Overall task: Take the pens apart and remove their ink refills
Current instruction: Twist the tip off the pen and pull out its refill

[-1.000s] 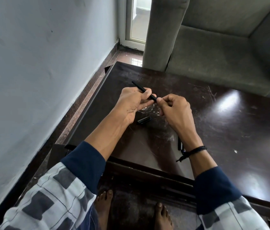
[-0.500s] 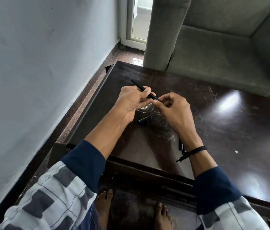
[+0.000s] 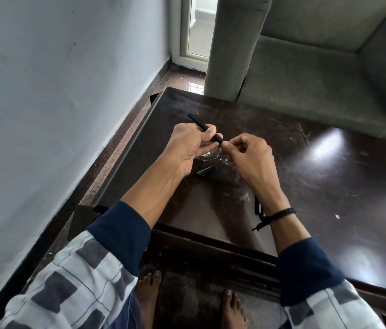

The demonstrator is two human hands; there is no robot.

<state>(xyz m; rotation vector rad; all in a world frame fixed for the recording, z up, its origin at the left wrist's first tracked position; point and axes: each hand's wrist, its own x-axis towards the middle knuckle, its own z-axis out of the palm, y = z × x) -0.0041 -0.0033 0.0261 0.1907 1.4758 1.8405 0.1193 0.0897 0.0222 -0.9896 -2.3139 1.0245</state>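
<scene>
Pen barrel point(image 3: 196, 121) sits over the tabletop point(image 3: 329, 198) just beyond the loose cap point(image 3: 206, 171), its long axis slanting from far-left to near-right. Left hand point(image 3: 187, 148) grips its middle; right hand point(image 3: 251, 155) pinches its near-right end, so any pull likely runs along that slant.

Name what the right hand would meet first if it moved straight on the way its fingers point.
The black pen: the right hand points at its near end, which the fingers seem to pinch. Just behind comes the left hand gripping the barrel; depth is unclear.
</scene>
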